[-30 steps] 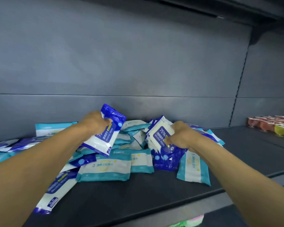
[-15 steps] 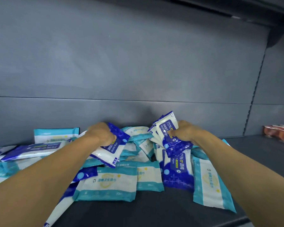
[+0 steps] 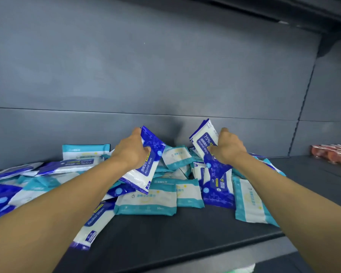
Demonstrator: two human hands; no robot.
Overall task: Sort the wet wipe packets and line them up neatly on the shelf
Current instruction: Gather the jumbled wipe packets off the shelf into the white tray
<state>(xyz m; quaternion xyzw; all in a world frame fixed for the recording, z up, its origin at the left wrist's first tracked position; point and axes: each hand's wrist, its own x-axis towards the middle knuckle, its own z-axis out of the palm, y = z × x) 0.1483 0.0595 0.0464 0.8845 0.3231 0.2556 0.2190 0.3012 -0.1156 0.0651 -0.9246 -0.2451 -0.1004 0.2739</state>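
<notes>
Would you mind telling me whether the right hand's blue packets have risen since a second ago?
Yes. The blue packets in the right hand have lifted: their top edge now nears the seam of the back panel, clear of the pile.

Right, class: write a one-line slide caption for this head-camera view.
Left hand and right hand each lift blue-and-white alcohol wipe packets from a jumbled pile on the dark grey metal shelf.

**A:** what's behind it all?

**B:** dark grey metal back panel (image 3: 165, 66), one horizontal seam across mid-frame, a slotted upright (image 3: 303, 107) at the right.

**A:** and overhead?

**B:** upper shelf underside (image 3: 283, 10) top right, dim. Red cups (image 3: 331, 154) sit far right.
</notes>
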